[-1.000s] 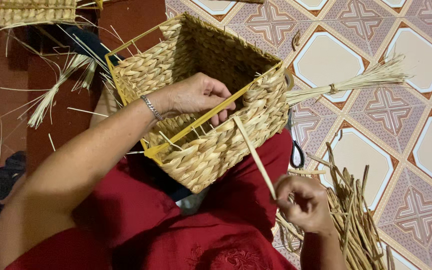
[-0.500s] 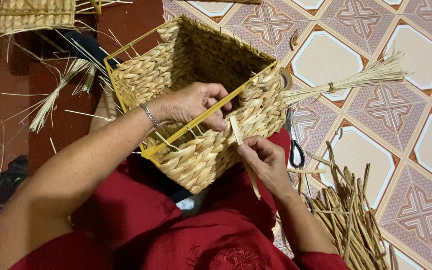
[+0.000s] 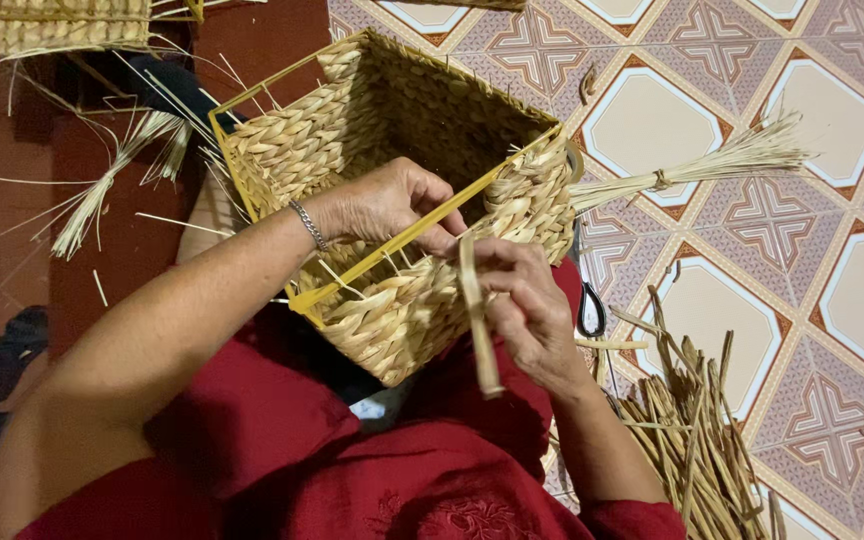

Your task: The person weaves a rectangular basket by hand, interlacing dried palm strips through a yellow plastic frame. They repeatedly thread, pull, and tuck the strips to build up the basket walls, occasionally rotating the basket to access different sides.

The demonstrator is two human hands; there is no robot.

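Note:
A square woven straw basket [image 3: 372,150] with a yellow frame rim rests tilted on my lap, its open top facing away. My left hand [image 3: 392,205] lies over the near rim, fingers curled on the yellow frame bar. My right hand [image 3: 522,300] is just below the rim on the basket's near wall, pinching a flat dried straw strand [image 3: 479,320] that hangs down from the weave. I wear a red garment and a thin bracelet on the left wrist.
A pile of dried straw strands [image 3: 692,430] lies on the patterned tile floor at lower right. A tied straw bundle [image 3: 692,170] sticks out right of the basket. Black scissors [image 3: 590,315] sit beside my right hand. Loose straw [image 3: 112,180] and another woven piece [image 3: 67,25] lie at upper left.
My right hand rose from the straw pile at lower right to the basket's near wall, bringing a strand with it. The left hand stayed on the rim.

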